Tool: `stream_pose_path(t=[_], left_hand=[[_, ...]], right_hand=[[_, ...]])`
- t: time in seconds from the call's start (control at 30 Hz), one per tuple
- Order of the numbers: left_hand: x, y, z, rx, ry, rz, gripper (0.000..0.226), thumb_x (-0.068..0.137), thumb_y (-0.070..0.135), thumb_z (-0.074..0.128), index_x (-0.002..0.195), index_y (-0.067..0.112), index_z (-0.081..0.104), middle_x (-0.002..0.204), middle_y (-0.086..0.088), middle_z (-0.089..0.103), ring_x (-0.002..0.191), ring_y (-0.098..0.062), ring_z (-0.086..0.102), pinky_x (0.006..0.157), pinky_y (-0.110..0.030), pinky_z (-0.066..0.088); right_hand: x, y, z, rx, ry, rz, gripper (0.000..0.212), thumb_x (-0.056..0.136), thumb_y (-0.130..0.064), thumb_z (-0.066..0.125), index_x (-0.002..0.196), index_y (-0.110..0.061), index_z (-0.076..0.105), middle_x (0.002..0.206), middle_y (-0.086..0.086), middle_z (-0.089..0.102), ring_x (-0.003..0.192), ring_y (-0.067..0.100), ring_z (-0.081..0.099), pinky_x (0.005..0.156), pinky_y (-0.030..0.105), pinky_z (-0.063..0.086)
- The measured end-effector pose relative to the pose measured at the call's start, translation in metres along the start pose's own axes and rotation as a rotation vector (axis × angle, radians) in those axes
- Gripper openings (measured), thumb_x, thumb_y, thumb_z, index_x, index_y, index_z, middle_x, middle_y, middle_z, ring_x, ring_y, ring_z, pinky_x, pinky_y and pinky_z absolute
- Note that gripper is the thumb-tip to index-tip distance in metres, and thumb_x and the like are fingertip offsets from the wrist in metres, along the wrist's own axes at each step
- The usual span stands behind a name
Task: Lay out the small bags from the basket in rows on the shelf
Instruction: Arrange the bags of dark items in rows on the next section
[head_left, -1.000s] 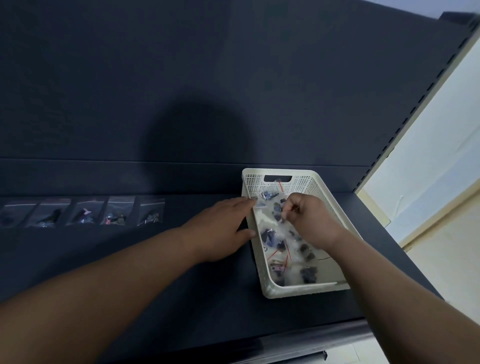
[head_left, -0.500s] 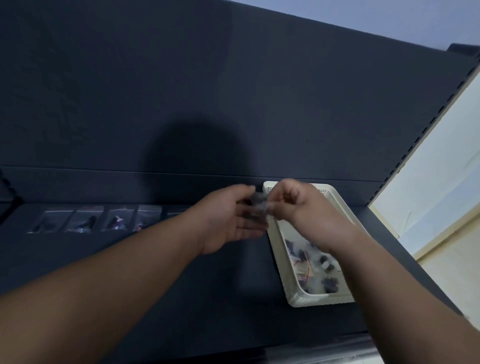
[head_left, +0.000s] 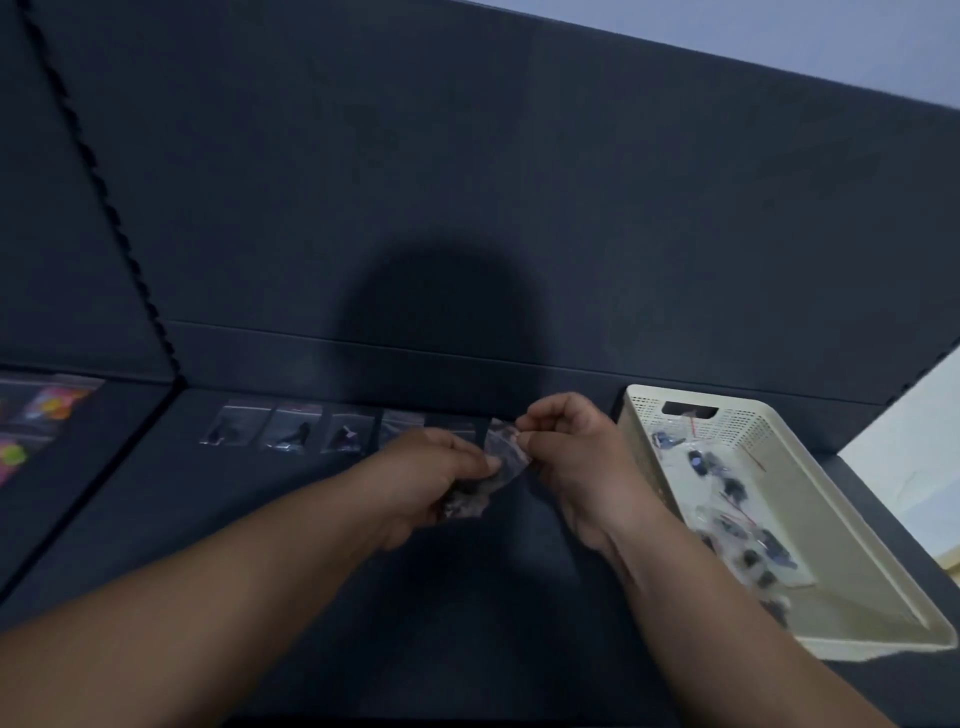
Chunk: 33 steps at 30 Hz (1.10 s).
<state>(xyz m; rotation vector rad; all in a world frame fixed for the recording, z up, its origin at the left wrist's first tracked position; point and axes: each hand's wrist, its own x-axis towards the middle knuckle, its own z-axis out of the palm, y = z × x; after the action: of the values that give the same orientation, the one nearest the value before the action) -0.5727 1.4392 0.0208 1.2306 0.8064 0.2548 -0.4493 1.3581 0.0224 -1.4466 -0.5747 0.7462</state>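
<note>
My left hand (head_left: 431, 480) and my right hand (head_left: 574, 457) meet above the dark shelf (head_left: 467, 597), both holding small clear bags (head_left: 501, 457) with dark parts inside. The right hand pinches the top corner of one bag; the left grips its lower part along with a small bunch of bags. A cream basket (head_left: 857, 566) stands on the shelf to the right of my hands and holds several more small bags (head_left: 727, 499). Along the back of the shelf lies a row of bags (head_left: 291, 434), partly hidden behind my left hand.
The dark back panel (head_left: 467, 182) rises behind the shelf. On the neighbouring shelf section at far left lie bags with bright contents (head_left: 47, 410). A pale wall (head_left: 904, 467) stands beyond the shelf's right end.
Both hands left the basket with bags and rose over the shelf, shifting left of the basket. The view has swung left, bringing the neighbouring shelf section into sight.
</note>
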Motion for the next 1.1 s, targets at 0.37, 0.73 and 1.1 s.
stream_pose_path(t=[0.37,0.73,1.1], left_hand=[[-0.004,-0.025,-0.034,0.093,0.148,-0.016,0.016,0.078,-0.001,0.068,0.076,0.011,0.057,0.064,-0.012,0.064,0.046,-0.016,0.056,0.044,-0.021,0.040],[0.005,-0.029,-0.050,-0.038,0.196,-0.123,0.016,0.082,-0.004,0.059,0.077,0.010,0.058,0.069,-0.013,0.061,0.056,-0.021,0.056,0.060,-0.028,0.042],[0.015,-0.028,-0.052,-0.043,0.235,-0.114,0.016,0.086,-0.002,0.055,0.080,0.012,0.059,0.071,-0.008,0.066,0.067,-0.022,0.061,0.072,-0.033,0.046]], right_hand=[[-0.002,0.027,0.035,0.054,-0.004,0.215,0.019,0.088,0.006,0.053,0.085,-0.013,0.055,0.069,0.008,0.059,0.060,0.017,0.055,0.058,0.027,0.048],[0.043,0.037,0.012,-0.175,0.177,0.217,0.019,0.090,0.001,0.053,0.105,-0.010,0.055,0.075,0.007,0.063,0.043,0.005,0.049,0.040,0.016,0.039],[0.030,0.064,-0.009,-1.129,0.029,-0.365,0.026,0.086,-0.007,0.056,0.110,-0.008,0.066,0.116,0.012,0.062,0.109,0.030,0.056,0.093,0.026,0.041]])
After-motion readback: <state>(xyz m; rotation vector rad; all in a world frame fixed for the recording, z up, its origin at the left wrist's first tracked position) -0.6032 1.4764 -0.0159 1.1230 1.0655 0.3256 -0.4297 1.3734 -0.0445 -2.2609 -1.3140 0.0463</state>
